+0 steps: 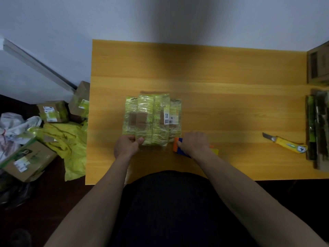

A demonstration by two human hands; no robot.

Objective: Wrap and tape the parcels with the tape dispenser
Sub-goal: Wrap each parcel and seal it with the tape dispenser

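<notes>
Hands at the near edge of a taped parcel on a wooden table

A flat cardboard parcel wrapped in yellow-green tape [152, 119] lay on the orange wooden table [222, 77]; the left hand [126, 146] pinched its near edge, while the right hand [194, 142] gripped an orange-and-blue tape dispenser [177, 146] just beside its near right corner. A yellow utility knife [286, 145] lay well apart to the right, near stacked flattened cardboard [318, 129]. Taped boxes [53, 111] stood on the floor at left.
</notes>
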